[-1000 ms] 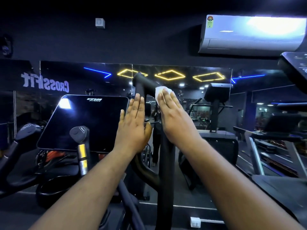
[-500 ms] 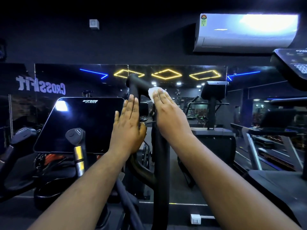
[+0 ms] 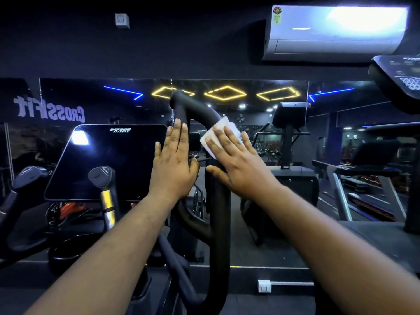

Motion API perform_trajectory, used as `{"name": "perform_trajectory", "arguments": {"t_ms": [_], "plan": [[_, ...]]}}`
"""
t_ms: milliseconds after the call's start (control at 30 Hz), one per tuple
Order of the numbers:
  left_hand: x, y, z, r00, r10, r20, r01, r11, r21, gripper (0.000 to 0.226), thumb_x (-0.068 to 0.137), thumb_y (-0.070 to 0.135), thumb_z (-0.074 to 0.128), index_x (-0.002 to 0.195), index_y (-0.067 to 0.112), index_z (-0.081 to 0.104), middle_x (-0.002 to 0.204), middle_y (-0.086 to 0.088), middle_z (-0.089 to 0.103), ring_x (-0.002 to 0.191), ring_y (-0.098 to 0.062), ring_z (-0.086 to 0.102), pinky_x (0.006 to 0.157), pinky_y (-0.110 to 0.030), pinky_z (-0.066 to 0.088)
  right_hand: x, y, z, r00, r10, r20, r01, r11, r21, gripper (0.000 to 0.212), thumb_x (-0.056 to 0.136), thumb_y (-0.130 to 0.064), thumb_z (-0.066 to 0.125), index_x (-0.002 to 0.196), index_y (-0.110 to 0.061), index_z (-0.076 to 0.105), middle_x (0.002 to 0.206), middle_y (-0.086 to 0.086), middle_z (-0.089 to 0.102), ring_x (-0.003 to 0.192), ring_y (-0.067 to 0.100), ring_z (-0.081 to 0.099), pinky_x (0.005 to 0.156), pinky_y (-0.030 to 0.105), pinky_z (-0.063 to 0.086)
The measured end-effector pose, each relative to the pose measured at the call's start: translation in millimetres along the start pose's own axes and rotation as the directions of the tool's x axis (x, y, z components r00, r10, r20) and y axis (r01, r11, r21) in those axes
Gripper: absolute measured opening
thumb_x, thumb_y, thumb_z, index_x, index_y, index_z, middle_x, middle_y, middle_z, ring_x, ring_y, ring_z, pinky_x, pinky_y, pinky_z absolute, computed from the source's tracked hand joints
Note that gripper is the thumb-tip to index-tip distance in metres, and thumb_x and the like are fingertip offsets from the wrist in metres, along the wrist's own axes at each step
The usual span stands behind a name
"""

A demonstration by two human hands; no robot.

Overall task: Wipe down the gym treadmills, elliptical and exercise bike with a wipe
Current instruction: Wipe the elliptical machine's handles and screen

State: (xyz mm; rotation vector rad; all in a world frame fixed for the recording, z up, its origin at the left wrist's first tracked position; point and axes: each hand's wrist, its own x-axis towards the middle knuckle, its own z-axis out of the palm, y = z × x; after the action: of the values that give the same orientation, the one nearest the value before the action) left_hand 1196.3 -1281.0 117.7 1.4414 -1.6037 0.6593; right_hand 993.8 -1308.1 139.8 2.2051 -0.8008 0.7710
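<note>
On handlebar [image 3: 218,201], flat right hand [image 3: 236,164] presses wipe [image 3: 212,136].

Wall air conditioner [image 3: 336,32], mirror [image 3: 250,114]

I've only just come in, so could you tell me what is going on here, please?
A person is wiping a gym machine. The right hand presses a white wipe flat against the curved black handlebar, fingers straight. The left hand rests open against the same bar's other branch, beside the dark console screen. More machines stand to the right, and a mirror lines the wall ahead.
</note>
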Motion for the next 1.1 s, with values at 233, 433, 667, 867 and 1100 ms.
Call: {"name": "perform_trajectory", "arguments": {"t_ms": [233, 433, 667, 867, 1100], "plan": [[0.9, -2.4, 3.6, 1.000, -0.001, -0.008, 0.001, 1.000, -0.005, 0.080, 0.102, 0.033, 0.042, 0.163, 0.023, -0.009, 0.168, 0.008, -0.023, 0.155, -0.010, -0.018, 0.126, -0.041, -0.009, 8.7, 31.9, -10.3, 0.929, -0.368, 0.044, 0.368, 0.930, 0.008, 0.054, 0.108, -0.044, 0.029, 0.155, -0.018, 0.038, 0.163, 0.003, 0.033, 0.156, 0.021, 0.013, 0.128, 0.045, 0.005], [2.3, -2.4, 3.4, 1.000, 0.002, -0.011, -0.002, 1.000, -0.002, 0.081, 0.101, 0.033, 0.042, 0.163, 0.023, -0.009, 0.169, 0.008, -0.022, 0.155, -0.009, -0.019, 0.127, -0.043, -0.007, 34.8, 53.9, -30.9, 0.918, -0.374, 0.128, 0.388, 0.915, -0.107, 0.070, 0.103, -0.063, 0.018, 0.160, -0.023, 0.023, 0.168, 0.005, 0.018, 0.156, 0.023, 0.003, 0.127, 0.047, 0.003], [1.0, -2.5, 3.6, 1.000, 0.002, -0.003, -0.002, 1.000, 0.002, 0.081, 0.101, 0.032, 0.040, 0.162, 0.024, -0.012, 0.167, 0.010, -0.026, 0.153, -0.007, -0.022, 0.127, -0.042, -0.008, 28.8, 51.9, -23.0, 0.942, -0.335, 0.017, 0.332, 0.940, 0.073, 0.051, 0.108, -0.035, 0.036, 0.154, -0.015, 0.040, 0.163, 0.003, 0.029, 0.155, 0.017, 0.015, 0.125, 0.045, 0.023], [1.5, -0.7, 1.8, 1.000, -0.006, 0.003, 0.006, 1.000, 0.014, 0.081, 0.100, 0.034, 0.040, 0.163, 0.022, -0.010, 0.168, 0.008, -0.023, 0.154, -0.009, -0.019, 0.127, -0.041, -0.009, 11.0, 51.1, -17.4, 0.824, -0.559, 0.096, 0.564, 0.825, -0.036, 0.062, 0.107, -0.050, 0.037, 0.156, -0.013, 0.036, 0.163, 0.008, 0.033, 0.155, 0.025, 0.018, 0.126, 0.050, 0.017], [0.6, -1.9, 1.5, 1.000, 0.011, -0.004, -0.011, 0.999, 0.035, 0.080, 0.098, 0.041, 0.033, 0.163, 0.022, -0.008, 0.169, 0.007, -0.022, 0.155, -0.011, -0.019, 0.127, -0.042, -0.009, 24.1, 43.8, -19.4, 0.912, -0.398, 0.101, 0.402, 0.915, -0.024, 0.057, 0.109, -0.047, 0.028, 0.159, -0.021, 0.027, 0.166, 0.001, 0.023, 0.156, 0.017, 0.005, 0.128, 0.045, 0.005]]}}
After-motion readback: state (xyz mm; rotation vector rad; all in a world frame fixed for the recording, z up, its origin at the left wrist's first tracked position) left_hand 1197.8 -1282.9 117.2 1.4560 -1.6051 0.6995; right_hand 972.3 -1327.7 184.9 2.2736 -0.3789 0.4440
